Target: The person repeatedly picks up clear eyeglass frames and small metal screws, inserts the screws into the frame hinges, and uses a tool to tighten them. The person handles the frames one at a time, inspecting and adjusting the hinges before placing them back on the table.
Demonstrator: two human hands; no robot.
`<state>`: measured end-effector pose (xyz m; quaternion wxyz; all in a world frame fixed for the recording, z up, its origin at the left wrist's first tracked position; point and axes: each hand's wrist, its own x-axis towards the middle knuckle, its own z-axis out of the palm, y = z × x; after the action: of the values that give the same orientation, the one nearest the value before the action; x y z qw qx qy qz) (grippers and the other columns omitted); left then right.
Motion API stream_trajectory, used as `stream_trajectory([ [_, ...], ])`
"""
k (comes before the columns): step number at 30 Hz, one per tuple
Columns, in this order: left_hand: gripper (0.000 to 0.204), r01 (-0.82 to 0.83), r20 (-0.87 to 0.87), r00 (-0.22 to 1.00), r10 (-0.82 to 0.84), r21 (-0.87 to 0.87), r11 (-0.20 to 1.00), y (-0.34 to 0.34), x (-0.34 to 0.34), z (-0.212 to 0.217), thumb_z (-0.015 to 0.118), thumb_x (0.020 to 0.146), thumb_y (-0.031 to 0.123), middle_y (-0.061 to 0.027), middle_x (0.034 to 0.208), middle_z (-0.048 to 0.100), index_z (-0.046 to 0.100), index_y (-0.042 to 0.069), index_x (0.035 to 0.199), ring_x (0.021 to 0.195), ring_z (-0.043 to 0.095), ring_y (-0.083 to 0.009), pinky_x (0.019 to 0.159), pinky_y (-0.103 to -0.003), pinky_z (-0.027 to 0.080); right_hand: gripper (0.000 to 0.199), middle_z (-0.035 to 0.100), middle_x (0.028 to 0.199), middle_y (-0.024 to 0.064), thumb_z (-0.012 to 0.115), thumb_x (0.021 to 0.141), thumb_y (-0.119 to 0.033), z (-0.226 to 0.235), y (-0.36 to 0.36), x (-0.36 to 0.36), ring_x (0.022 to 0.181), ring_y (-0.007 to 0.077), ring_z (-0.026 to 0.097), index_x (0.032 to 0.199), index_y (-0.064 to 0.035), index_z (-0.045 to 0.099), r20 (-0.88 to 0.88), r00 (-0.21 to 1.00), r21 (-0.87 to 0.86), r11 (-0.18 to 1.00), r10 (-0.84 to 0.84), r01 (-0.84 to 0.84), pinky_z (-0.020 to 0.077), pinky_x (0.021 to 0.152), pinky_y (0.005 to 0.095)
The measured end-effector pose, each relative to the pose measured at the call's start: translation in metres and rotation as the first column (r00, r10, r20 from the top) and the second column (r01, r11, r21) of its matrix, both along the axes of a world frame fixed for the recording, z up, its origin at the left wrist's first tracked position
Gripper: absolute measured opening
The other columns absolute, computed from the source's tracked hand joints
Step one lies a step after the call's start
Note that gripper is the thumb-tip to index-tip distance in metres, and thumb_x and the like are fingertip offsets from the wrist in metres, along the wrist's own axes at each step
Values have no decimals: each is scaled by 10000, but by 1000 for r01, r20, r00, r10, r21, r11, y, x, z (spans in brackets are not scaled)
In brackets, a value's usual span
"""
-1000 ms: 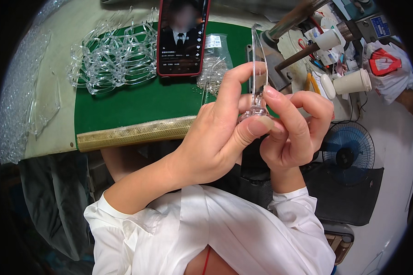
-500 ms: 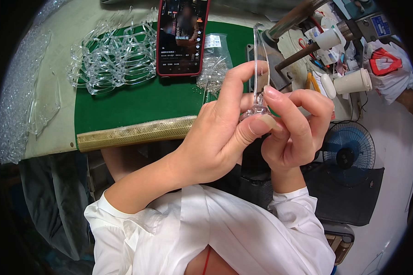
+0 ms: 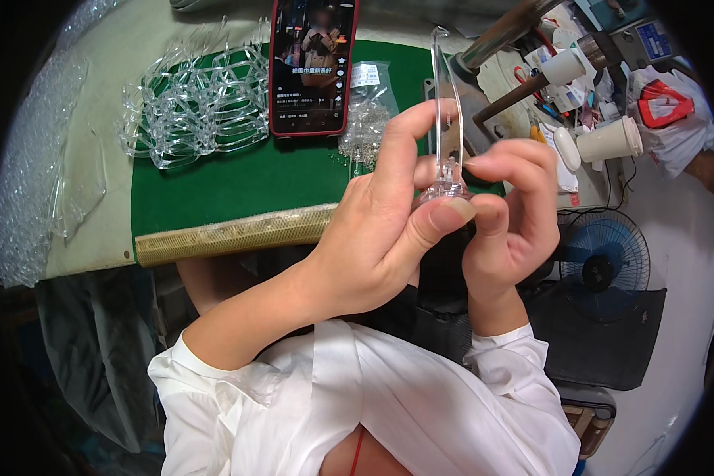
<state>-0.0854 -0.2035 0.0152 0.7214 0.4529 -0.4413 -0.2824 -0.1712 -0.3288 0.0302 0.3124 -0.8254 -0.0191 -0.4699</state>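
A thin, clear, shiny plastic frame [image 3: 459, 127] stands up in the left hand [image 3: 365, 238], pinched between thumb and fingers. The right hand [image 3: 520, 214] bends close; I can't tell if it grips. The frame is smooth, so it could slip, or snap if squeezed hard. A green mat [image 3: 214, 194] lies on the pale bench [image 3: 87, 246]. A round blue fan [image 3: 603, 274] is to the right.

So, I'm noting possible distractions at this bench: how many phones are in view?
1: a red-cased phone, over the green mat, between the pile of clear frames and the clear bag. Others may be hidden.
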Motion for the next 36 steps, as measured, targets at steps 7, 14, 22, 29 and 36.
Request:
stream_trajectory([
  [7,543,-240,427,869,248,-73,968,-33,12,5,565,908,264,-208,1011,639,331,-25,1304,893,635,-359,767,-376,500,279,559,907,45,653,868,-246,7,-22,-3,889,133,477,964,14,686,-90,944,518,825,317,-227,387,811,260],
  [14,148,-426,852,494,170,67,902,-65,19,15,592,876,172,-130,736,628,552,30,876,674,620,-333,555,-425,475,284,547,945,41,604,921,-231,28,-75,-8,888,113,493,985,44,633,-41,952,450,856,305,-255,370,833,241],
  [22,235,-460,843,445,302,-74,885,-118,14,23,570,901,214,-143,648,607,508,33,765,585,604,-338,495,-419,451,139,615,905,5,650,882,-131,33,-121,0,869,88,544,955,-18,617,81,984,564,807,160,-177,418,822,237],
  [29,257,-484,845,441,304,-62,873,-139,10,27,571,902,221,-156,564,569,512,27,744,535,586,-345,479,-425,436,144,598,866,-8,644,886,-155,37,-137,0,836,92,544,945,-26,615,74,993,612,782,95,-121,410,821,243],
  [36,261,-494,821,455,344,-89,865,-157,10,21,571,901,211,-158,562,573,519,24,725,533,590,-351,479,-438,440,190,591,874,-17,672,863,-192,34,-148,4,843,89,542,962,-39,622,77,996,613,790,-34,-21,398,850,246],
])
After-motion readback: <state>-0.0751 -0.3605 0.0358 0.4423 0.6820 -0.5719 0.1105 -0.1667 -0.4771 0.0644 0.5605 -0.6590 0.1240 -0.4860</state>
